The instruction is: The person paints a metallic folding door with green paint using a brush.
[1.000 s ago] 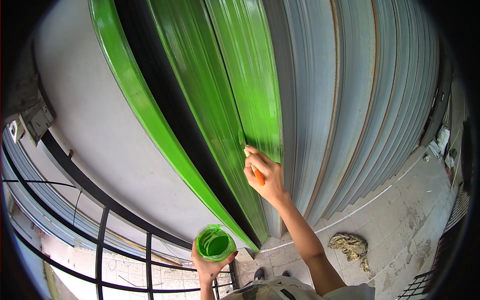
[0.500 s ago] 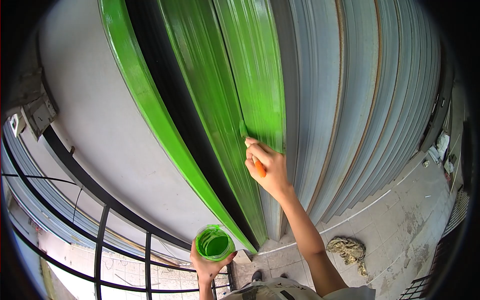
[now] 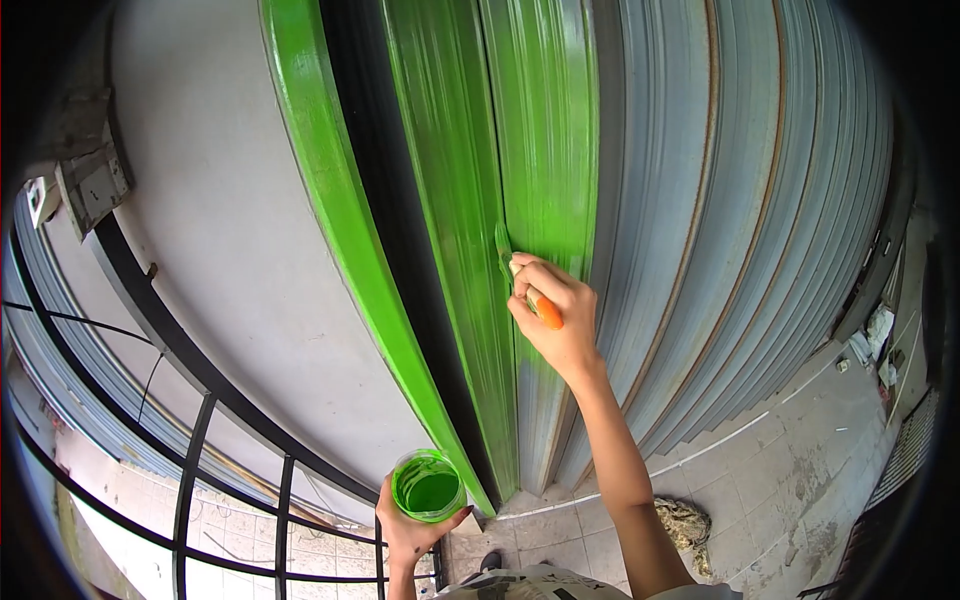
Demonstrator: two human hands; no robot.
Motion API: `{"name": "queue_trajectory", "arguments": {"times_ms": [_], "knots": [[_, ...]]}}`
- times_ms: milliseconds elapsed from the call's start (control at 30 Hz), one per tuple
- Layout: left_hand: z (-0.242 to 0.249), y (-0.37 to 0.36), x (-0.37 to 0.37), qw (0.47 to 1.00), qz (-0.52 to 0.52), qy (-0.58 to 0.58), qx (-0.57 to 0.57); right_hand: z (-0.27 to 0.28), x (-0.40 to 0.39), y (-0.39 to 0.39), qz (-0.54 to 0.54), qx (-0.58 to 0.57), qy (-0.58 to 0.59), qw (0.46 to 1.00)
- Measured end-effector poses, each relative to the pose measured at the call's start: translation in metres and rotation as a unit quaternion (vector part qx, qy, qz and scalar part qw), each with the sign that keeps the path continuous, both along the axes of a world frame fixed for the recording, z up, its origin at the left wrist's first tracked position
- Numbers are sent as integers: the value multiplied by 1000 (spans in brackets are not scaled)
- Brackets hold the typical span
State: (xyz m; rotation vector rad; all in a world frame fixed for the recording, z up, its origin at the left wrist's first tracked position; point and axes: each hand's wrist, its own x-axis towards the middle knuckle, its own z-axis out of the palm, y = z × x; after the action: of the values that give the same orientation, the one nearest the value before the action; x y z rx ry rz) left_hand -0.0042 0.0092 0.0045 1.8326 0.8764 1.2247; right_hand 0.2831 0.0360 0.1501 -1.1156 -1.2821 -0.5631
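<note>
My right hand is closed round a paintbrush with an orange handle end. Its green-coated bristles touch the groove between two green strips of a ribbed metal shutter. Below the hand, the strip turns from green to bare grey metal. Low in the view, my left hand grips a clear plastic cup, tilted so its green paint shows inside. The cup is beside the lower end of the green-painted edge frame.
Bare grey shutter slats extend to the right. On the left are a pale wall and a black metal railing. A crumpled, stained rag lies on the tiled floor, partly behind my right forearm. One shoe shows below.
My view has shifted, so the shutter appears farther right. The brush has moved slightly along the groove, and its angle in my right hand has changed. My left hand still holds the cup.
</note>
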Motion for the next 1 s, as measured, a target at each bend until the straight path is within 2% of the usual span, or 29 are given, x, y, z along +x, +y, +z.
{"name": "queue_trajectory", "arguments": {"times_ms": [100, 200, 333, 367, 500, 600, 633, 733, 867, 1000], "knots": [[2, 2, 2, 1000, 6, -2, 6, 9, -1, -5, 11, 38, 25, 999], [1, 3, 1, 1000, 4, -2, 12, 16, -1, 0, -15, 24, 18, 999], [6, 2, 2, 1000, 8, -5, 10, 24, 3, -5, 15, 24, 9, 1000], [9, 1, 2, 1000, 7, -6, 6, 30, 4, -3, -14, 68, -10, 998], [3, 4, 1, 1000, 8, 0, 13, 37, 5, -2, -9, -60, -25, 998], [4, 5, 2, 1000, 11, 6, 13, 51, 3, -4, 36, 63, 31, 997], [3, 5, 1, 1000, 10, 7, 13, 52, 7, 1, -11, 85, -19, 996], [-1, 8, 2, 1000, 13, 9, 23, 53, 5, -2, -12, -44, -12, 999], [4, 6, 3, 999, 15, 7, 32, 70, 5, 1, -11, 77, 24, 997], [3, 5, 3, 1000, 16, -3, 26, 76, 8, -3, 15, -8, 16, 1000]]}}
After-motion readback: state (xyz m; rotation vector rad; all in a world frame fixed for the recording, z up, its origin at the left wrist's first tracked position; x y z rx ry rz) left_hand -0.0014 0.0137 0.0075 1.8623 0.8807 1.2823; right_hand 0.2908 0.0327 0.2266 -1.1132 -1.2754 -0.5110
